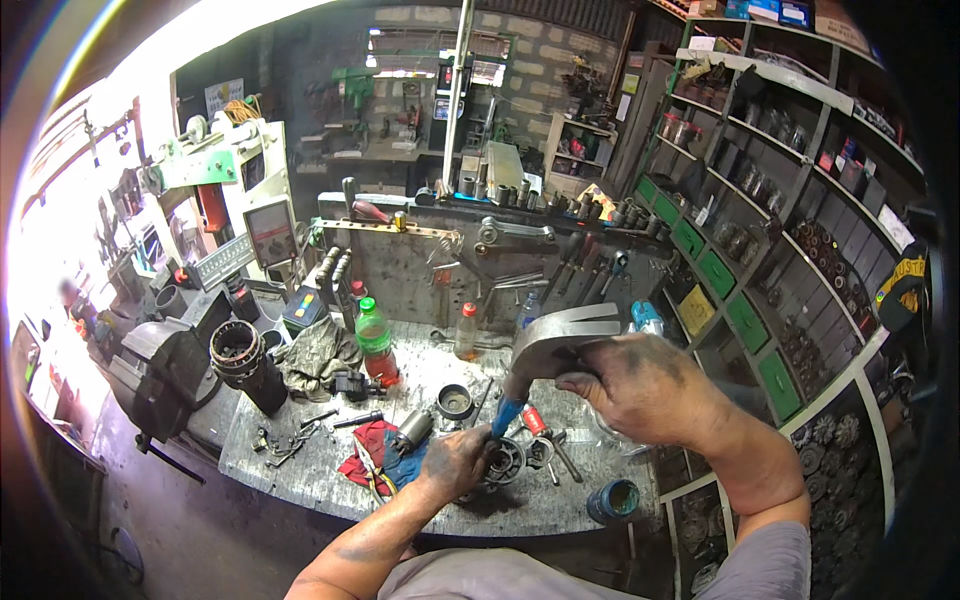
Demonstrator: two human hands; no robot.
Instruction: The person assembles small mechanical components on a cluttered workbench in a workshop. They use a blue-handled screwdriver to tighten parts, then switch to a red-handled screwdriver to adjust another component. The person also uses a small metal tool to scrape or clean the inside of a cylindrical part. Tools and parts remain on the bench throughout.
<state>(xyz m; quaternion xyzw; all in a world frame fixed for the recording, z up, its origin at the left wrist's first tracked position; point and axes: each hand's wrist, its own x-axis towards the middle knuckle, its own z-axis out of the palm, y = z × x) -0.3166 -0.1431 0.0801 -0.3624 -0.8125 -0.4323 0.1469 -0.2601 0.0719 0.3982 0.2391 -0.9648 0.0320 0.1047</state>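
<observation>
My right hand (650, 390) is closed around a claw hammer (565, 335) close to its head. The hammer's striking end points down at the top of a blue rod-shaped tool (507, 413); whether they touch I cannot tell. My left hand (460, 465) is wrapped round that blue tool, whose lower end is hidden. Under and beside my left fingers lies a round metal housing (508, 462) on the worn metal-topped bench (320, 455). A small metal ring (541, 452) sits just right of the housing. Left of my hand, a metal cylinder (413, 430) rests by red and blue cloth (372, 450).
A green-capped bottle (375, 345) and a red-capped bottle (466, 333) stand at the back. A dark tub (612, 501) is near the right front edge. At left are a vise (165, 370) and a wound motor part (245, 365); shelves (780, 200) line the right.
</observation>
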